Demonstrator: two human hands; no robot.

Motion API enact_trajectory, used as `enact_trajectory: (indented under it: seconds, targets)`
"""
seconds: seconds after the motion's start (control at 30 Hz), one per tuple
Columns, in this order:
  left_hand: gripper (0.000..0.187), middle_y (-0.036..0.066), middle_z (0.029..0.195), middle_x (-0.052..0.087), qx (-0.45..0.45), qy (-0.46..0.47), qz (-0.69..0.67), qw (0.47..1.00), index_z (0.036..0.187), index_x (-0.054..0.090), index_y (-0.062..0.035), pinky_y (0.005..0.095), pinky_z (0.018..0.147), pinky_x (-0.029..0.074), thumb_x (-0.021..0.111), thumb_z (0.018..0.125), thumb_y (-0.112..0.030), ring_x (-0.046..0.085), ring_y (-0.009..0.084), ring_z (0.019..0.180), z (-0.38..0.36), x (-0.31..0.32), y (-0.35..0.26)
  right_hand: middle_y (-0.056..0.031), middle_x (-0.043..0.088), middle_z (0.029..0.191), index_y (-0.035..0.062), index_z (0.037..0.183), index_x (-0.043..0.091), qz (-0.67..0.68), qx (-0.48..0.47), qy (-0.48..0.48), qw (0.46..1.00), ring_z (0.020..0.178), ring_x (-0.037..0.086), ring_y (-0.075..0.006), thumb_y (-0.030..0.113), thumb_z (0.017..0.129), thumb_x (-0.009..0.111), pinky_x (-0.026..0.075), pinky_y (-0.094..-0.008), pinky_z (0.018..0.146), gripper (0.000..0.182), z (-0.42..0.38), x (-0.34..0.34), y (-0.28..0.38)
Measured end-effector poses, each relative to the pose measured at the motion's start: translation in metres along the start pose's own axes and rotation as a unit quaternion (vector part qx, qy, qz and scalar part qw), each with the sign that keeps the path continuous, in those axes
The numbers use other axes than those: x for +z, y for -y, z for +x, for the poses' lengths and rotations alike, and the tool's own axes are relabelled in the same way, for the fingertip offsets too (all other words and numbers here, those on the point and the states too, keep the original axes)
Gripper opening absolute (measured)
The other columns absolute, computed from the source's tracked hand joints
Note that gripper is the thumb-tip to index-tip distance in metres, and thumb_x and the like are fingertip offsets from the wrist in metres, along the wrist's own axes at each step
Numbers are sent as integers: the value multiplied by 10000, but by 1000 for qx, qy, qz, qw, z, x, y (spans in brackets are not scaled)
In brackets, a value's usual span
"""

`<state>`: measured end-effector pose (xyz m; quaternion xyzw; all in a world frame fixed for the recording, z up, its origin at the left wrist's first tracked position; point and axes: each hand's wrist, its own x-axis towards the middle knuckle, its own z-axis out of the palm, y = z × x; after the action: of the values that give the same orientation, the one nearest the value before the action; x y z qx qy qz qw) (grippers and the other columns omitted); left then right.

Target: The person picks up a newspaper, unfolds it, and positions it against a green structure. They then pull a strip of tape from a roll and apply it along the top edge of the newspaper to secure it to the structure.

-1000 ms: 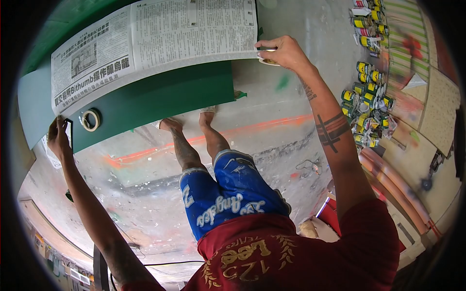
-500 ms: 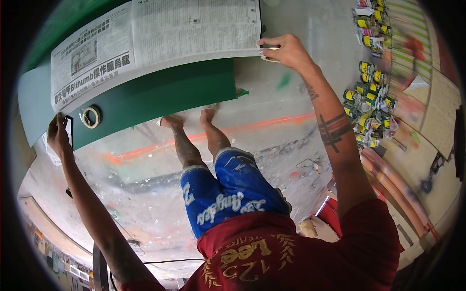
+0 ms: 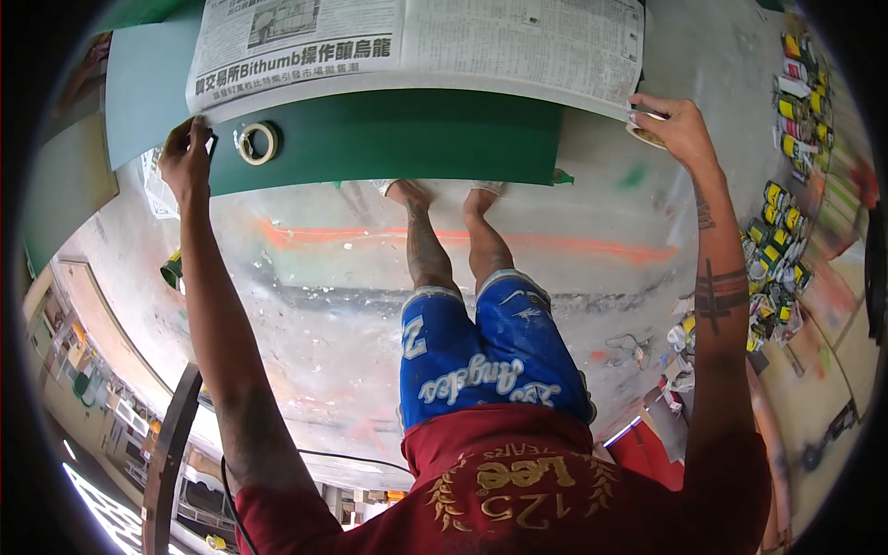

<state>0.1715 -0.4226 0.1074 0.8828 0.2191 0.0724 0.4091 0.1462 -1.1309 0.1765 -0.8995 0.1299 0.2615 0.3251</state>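
A printed newspaper sheet [image 3: 518, 51] is spread across the far side of a dark green panel [image 3: 416, 139], its near edge bowed. My left hand [image 3: 188, 159] pinches the sheet's near left corner; a small dark edge shows beside those fingers, too little to name. At the near right corner, the fingers of my right hand [image 3: 683, 131] are closed on the paper. A roll of masking tape [image 3: 645, 136] hangs in that same hand, beneath the fingers. Another tape roll [image 3: 271, 144] lies flat on the green panel, near my left hand.
Several paint cans [image 3: 775, 236] stand in groups on the floor at the right. A pale grey-blue board [image 3: 143, 92] is at the far left. A dark green can [image 3: 172, 269] sits beyond my left forearm. Paint marks cover the floor [image 3: 555, 277].
The view has shifted, so the panel, newspaper and both hands appear farther right. The sheet looks more level across. Both hands keep their hold on its corners.
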Motion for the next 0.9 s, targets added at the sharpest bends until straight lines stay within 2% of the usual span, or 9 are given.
enact_trajectory:
  seconds: [0.17,0.3,0.37,0.63,0.87,0.9]
  targets:
    - [313,118,993,787,-18,4,-30,999,1168,752,25,277,835,571,754,975,-220,744,151,880,-1,0,-1,-81,756,894,31,1199,778,37,13,10,999,754,642,-96,148,885,803,534,-248,753,336,2,-1,-2]
    - [323,117,986,788,1,-4,-11,1000,1163,757,22,281,834,568,759,974,-239,740,146,873,-3,1,-4,-62,748,896,17,1204,773,-5,14,15,1000,774,650,-77,131,894,800,534,-234,743,332,3,-4,-2]
    - [326,118,978,790,1,-12,32,999,1154,760,23,282,839,565,756,977,-250,739,147,871,-1,1,-3,-52,744,892,14,1208,771,16,5,20,1000,772,650,-72,128,899,798,532,-232,735,331,6,-6,-8]
    - [367,124,1063,773,-2,12,-50,999,1206,728,54,286,913,560,753,989,-241,729,169,965,-1,-1,2,-33,735,859,13,1223,765,20,2,25,999,741,649,-59,132,905,806,528,-222,710,341,8,-5,-14]
    - [367,123,1109,763,29,48,-66,996,1217,722,58,283,954,557,757,987,-225,728,181,1012,17,-12,23,42,655,757,62,1271,756,-62,30,16,997,630,530,-37,211,899,817,466,-226,616,405,7,-9,-12]
    - [372,134,1117,763,11,48,-71,996,1225,722,53,287,966,553,762,983,-227,729,181,1022,13,-12,16,42,655,757,62,1271,756,-68,35,15,997,630,530,-37,211,899,817,466,-226,616,405,5,-8,-13]
